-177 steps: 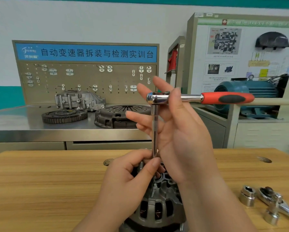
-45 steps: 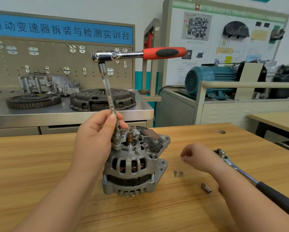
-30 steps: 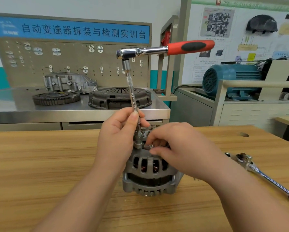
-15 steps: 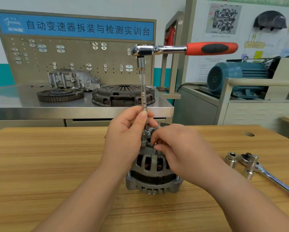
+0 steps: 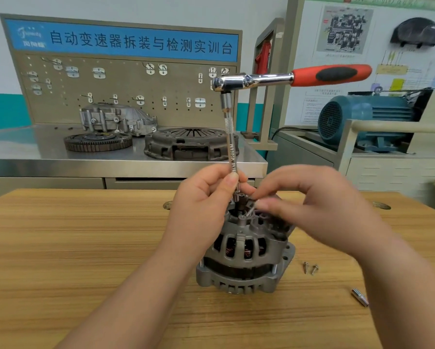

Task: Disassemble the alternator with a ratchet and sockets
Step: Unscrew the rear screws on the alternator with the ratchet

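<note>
The alternator [image 5: 244,250] stood on end near the middle of the wooden table [image 5: 72,248], its rear fittings uppermost. A ratchet [image 5: 292,78] with a red handle sat on a long extension bar [image 5: 231,149], which ran down to a fastener on top of the unit; the socket end was hidden behind the fingers. The left hand [image 5: 203,205] pinched the lower bar between thumb and fingertips, steadying it upright. The right hand [image 5: 319,205] was at the top fittings with fingers curled, but it was blurred, and whether it held anything could not be determined. Judgement: the step in hand was removal of the small rear fasteners. The next move would call for the bar to be kept square on the fastener while the right hand took the handle. Two screws [image 5: 309,267] lay just beside the unit and a loose socket [image 5: 360,295] lay nearer the edge. Behind stood a steel bench [image 5: 22,152] carrying a clutch cover [image 5: 188,144] and a ring gear [image 5: 98,142], a pegboard [image 5: 125,79] and a blue motor [image 5: 362,119].
</note>
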`<action>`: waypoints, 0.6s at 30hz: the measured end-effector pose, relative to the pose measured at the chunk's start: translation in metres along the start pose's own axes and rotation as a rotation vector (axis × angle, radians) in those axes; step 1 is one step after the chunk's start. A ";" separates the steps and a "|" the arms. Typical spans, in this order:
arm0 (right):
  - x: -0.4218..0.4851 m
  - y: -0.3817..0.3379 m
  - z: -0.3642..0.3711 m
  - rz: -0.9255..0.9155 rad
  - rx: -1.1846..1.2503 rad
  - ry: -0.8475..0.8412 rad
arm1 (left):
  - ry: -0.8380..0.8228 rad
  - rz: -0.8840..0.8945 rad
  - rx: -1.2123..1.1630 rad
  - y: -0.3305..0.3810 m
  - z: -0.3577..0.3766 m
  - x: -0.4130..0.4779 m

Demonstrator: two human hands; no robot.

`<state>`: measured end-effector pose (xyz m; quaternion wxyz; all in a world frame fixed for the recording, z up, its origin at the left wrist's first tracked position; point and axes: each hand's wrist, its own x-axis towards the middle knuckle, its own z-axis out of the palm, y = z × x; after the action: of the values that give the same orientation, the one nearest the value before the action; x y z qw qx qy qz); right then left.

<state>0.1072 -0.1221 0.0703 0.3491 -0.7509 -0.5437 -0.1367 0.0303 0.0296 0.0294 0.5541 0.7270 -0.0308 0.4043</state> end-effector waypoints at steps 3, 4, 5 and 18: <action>0.004 0.005 0.000 0.027 -0.020 0.039 | -0.023 -0.016 0.018 0.000 -0.002 0.000; 0.004 0.005 0.004 0.029 -0.030 0.031 | -0.021 -0.019 0.023 0.000 -0.002 0.001; 0.003 0.006 0.010 0.025 -0.047 0.034 | -0.010 -0.015 0.032 0.000 -0.003 0.001; -0.123 0.039 0.069 -0.048 -0.064 0.137 | 0.109 0.001 0.099 -0.001 0.002 -0.002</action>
<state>0.0848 -0.1709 -0.0659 0.3581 -0.7373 -0.5317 -0.2134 0.0307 0.0275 0.0274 0.5182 0.7303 0.0192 0.4447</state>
